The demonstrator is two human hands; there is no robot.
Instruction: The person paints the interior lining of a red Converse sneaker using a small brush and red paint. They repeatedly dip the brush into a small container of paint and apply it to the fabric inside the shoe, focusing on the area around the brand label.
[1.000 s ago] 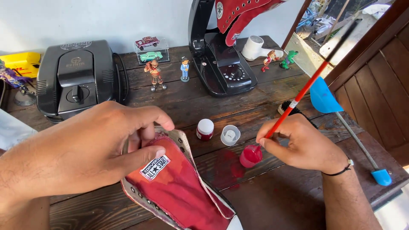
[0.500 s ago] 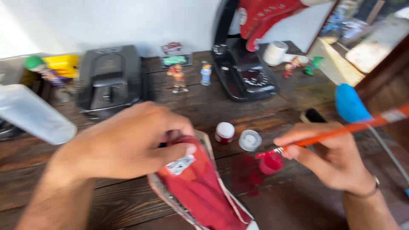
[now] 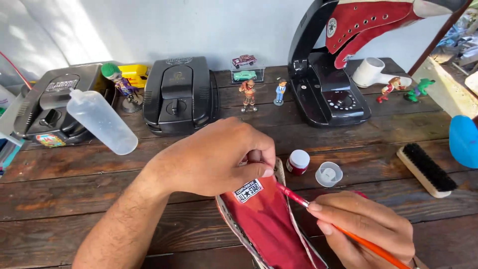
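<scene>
Sneaker (image 3: 271, 226) is pinned at the table's (image 3: 74, 199) near edge, its tongue pinched and pulled back by the left hand (image 3: 219, 157), fingers curled tight. Brush (image 3: 318, 214) is gripped pencil-fashion in the closed right hand (image 3: 366, 229), just right of the sneaker, tip laid against the red lining. Beyond the sneaker, a small paint jar (image 3: 298, 162) and its clear cap (image 3: 328, 174) are seen side by side; a scrub brush (image 3: 427, 169) is set farther right.
</scene>
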